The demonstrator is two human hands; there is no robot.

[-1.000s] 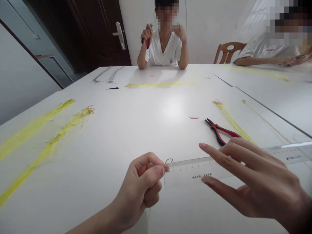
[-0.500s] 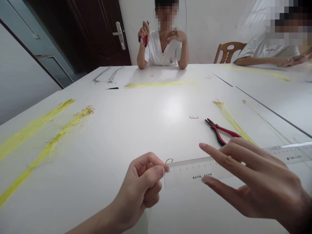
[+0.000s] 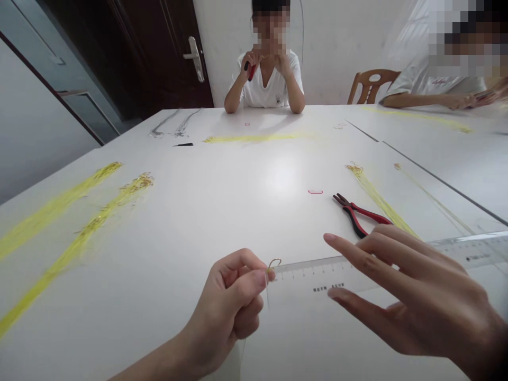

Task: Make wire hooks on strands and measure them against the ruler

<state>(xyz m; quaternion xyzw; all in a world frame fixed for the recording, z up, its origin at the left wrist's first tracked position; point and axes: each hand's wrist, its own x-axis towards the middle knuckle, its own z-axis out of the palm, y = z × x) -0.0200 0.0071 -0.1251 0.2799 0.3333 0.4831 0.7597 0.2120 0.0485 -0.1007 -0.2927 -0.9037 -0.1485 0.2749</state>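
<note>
My left hand (image 3: pixel 234 301) pinches a small gold hook (image 3: pixel 274 261) between thumb and forefinger, at the left end of a clear ruler (image 3: pixel 293 271). A thin pale line hangs below the fingertips. Over the ruler, my right hand (image 3: pixel 413 286) has its fingers spread, with nothing visible between thumb and forefinger. Red and black pliers (image 3: pixel 355 211) lie just beyond my right hand, their jaws pointing away to the left.
Yellow strand bundles with gold ends lie at the left (image 3: pixel 87 227) and right (image 3: pixel 377 196). Another bundle (image 3: pixel 254 138) lies before a person (image 3: pixel 264 79) across the white table (image 3: pixel 222 201). A second person (image 3: pixel 432 87) sits at the far right, near a wooden chair (image 3: pixel 371 84).
The person opposite has lowered the hand with the pliers and brought both hands together near the chin. My hands have hardly moved.
</note>
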